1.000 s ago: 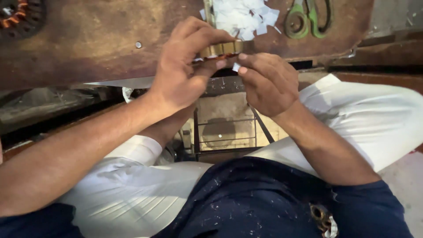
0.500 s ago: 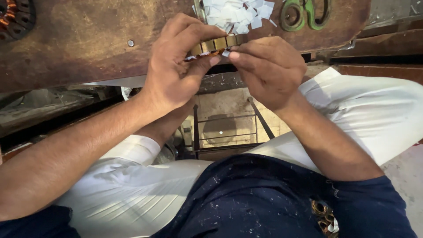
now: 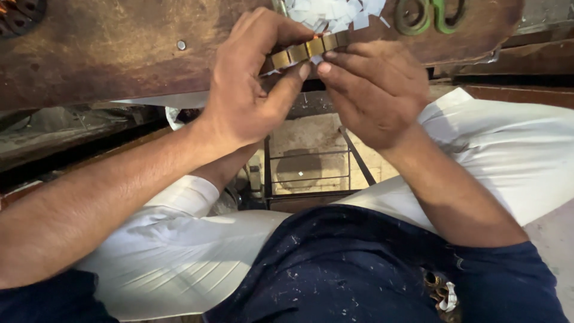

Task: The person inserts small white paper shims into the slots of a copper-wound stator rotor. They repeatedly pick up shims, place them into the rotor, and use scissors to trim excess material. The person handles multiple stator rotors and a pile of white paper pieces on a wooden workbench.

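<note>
Here, both hands [image 3: 311, 90] pinch a slotted brass-coloured ring [image 3: 305, 49].

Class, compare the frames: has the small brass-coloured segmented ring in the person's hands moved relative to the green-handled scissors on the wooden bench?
Yes. The brass-coloured segmented ring has shifted slightly up and right, closer to the green-handled scissors.

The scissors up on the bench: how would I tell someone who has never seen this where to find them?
Start at the worn brown wooden bench across the top of the picture and follow it to its right end. Past the heap of white paper scraps lie the scissors, only their handles in view. Their green and olive loops are the only green thing there.
</note>
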